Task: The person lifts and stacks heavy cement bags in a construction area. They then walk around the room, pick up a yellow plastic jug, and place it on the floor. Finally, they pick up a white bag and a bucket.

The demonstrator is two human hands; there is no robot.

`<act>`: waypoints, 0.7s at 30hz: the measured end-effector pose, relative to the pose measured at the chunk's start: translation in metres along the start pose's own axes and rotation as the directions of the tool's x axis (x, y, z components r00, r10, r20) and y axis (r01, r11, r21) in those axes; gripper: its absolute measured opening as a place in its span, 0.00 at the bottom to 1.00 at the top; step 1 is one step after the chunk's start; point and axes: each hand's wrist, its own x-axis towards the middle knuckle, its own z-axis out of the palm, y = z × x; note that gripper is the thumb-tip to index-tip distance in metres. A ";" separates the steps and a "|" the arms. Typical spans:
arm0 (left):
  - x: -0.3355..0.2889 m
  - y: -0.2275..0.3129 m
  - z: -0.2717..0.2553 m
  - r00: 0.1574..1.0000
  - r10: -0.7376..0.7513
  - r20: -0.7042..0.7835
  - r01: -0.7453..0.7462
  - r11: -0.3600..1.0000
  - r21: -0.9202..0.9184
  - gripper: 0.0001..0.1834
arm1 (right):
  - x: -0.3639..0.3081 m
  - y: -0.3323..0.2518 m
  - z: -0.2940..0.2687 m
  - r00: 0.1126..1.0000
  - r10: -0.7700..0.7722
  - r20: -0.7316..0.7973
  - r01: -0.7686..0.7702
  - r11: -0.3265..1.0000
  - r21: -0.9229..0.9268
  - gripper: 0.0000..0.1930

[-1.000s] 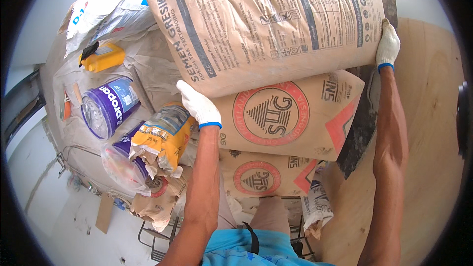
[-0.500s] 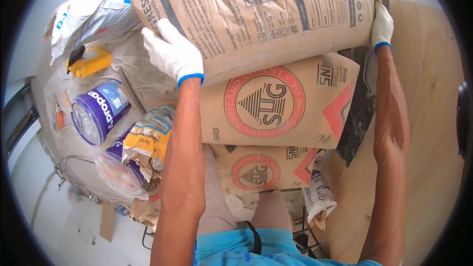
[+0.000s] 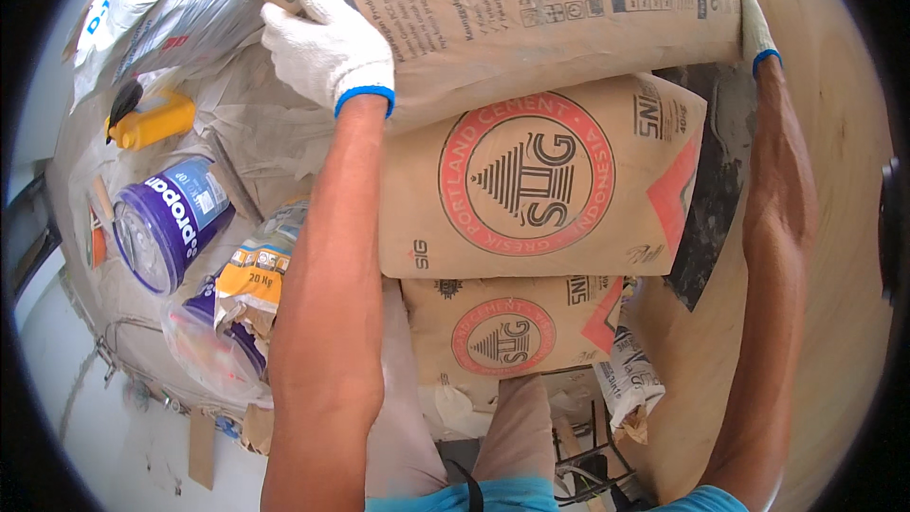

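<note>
A large brown paper cement bag (image 3: 550, 24) lies across the top of the view, its far part cut off by the frame. Both my hands wear white knit gloves with blue cuffs. My left hand (image 3: 327, 47) grips the bag near its left end, fingers bent over the paper. At the opposite end, my right hand (image 3: 755, 27) is pressed round the bag's side, its fingertips mostly hidden. Below it is a second cement bag (image 3: 531, 180) with a round red emblem, partly overlapped by the first. A third cement bag (image 3: 502, 332) sits lower, close to my legs.
On the left are a white sack (image 3: 175, 24), a yellow jug (image 3: 156, 121) with a black top, a purple bucket (image 3: 180, 218) and a torn yellow-banded sack (image 3: 251, 280). A dark board (image 3: 716, 190) sticks out beside the bags. Along the right runs a wooden panel (image 3: 844, 190).
The top cement bag and both hands have shifted upward in the picture, away from me. More of the second bag shows. The things on the left sit slightly further left in view.
</note>
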 end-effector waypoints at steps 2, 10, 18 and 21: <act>0.002 -0.002 0.000 1.000 0.008 0.028 -0.007 1.000 -0.024 0.37 | -0.007 0.010 -0.001 0.998 -0.002 -0.066 0.002 1.000 -0.012 0.35; 0.021 -0.019 -0.003 0.988 0.144 0.061 -0.133 0.978 -0.163 0.37 | -0.071 0.082 -0.015 0.998 -0.002 -0.068 0.010 0.993 0.115 0.37; 0.023 -0.021 -0.003 0.980 0.200 0.012 -0.193 0.959 -0.206 0.31 | -0.089 0.083 0.004 0.915 -0.148 -0.375 0.112 0.987 -0.115 0.36; 0.024 -0.016 -0.007 0.987 0.147 0.068 -0.130 0.970 -0.207 0.32 | -0.098 0.075 0.005 0.907 -0.126 -0.402 0.040 0.976 -0.216 0.35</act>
